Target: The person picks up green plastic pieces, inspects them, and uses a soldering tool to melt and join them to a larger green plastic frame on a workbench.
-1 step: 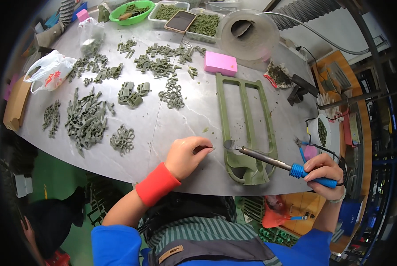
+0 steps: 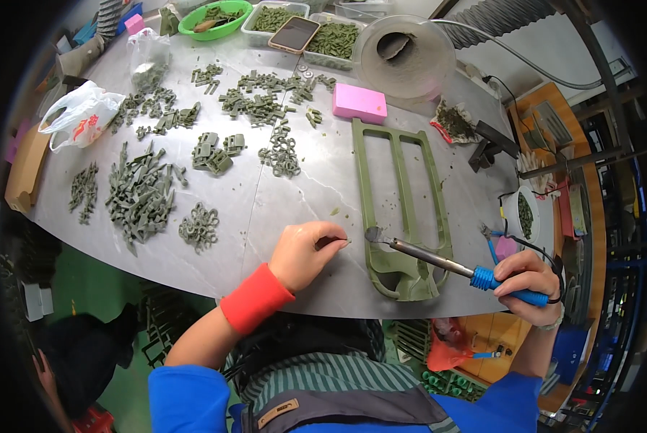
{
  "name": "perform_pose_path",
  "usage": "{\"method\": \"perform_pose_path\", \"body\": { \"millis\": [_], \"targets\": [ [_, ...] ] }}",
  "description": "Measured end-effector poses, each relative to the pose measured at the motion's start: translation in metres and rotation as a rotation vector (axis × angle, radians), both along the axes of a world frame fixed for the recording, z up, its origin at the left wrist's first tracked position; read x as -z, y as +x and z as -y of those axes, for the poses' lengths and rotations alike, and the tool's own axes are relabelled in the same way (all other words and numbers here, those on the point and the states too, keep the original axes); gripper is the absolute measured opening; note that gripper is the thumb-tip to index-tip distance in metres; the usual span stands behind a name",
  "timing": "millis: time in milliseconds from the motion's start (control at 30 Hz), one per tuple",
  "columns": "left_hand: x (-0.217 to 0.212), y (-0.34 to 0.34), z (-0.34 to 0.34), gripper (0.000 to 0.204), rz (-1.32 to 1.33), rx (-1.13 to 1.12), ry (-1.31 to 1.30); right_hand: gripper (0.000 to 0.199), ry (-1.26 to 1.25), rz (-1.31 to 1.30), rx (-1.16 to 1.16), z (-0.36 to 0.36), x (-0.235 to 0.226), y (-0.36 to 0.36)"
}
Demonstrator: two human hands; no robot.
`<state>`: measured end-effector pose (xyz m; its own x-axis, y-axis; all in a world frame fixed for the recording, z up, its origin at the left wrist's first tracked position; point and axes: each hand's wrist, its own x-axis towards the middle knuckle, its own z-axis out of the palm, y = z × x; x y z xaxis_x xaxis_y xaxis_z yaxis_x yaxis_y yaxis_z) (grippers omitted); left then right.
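My right hand (image 2: 530, 287) grips the blue handle of a soldering iron (image 2: 439, 260). The iron's flat, dark tip hangs over the near left side of a green plastic frame (image 2: 403, 187) with long openings; I cannot tell whether it touches. Just left of that frame, my left hand (image 2: 307, 252) is closed in a pinch, thumb against forefinger. Something tiny shows at its fingertips, too small to name. A red wristband (image 2: 257, 299) circles my left wrist.
Piles of small green plastic parts (image 2: 143, 195) cover the table's left side. A pink block (image 2: 359, 103) lies beyond the frame, near a round extraction hood (image 2: 403, 58). Tubs of parts, a phone (image 2: 294, 35) and a green bowl (image 2: 215, 19) line the back. Blue-handled cutters (image 2: 491, 242) lie at right.
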<state>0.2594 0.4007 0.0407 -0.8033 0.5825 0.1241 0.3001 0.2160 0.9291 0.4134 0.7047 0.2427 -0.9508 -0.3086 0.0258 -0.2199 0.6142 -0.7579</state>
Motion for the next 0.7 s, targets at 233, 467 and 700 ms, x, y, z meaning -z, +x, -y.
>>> {"method": "perform_pose_path", "body": {
  "millis": [233, 467, 700],
  "targets": [
    [-0.010, -0.003, -0.014, 0.012, 0.058, 0.078, -0.040, 0.032, 0.043, 0.019, -0.166, 0.003, -0.006, -0.013],
    [-0.005, -0.001, -0.025, 0.011, 0.001, 0.084, -0.029, 0.031, 0.047, 0.008, -0.240, 0.005, -0.005, -0.019],
    [0.005, -0.006, -0.027, 0.010, -0.147, 0.071, -0.018, 0.035, 0.027, -0.002, -0.240, 0.008, -0.015, -0.024]
  ]
}}
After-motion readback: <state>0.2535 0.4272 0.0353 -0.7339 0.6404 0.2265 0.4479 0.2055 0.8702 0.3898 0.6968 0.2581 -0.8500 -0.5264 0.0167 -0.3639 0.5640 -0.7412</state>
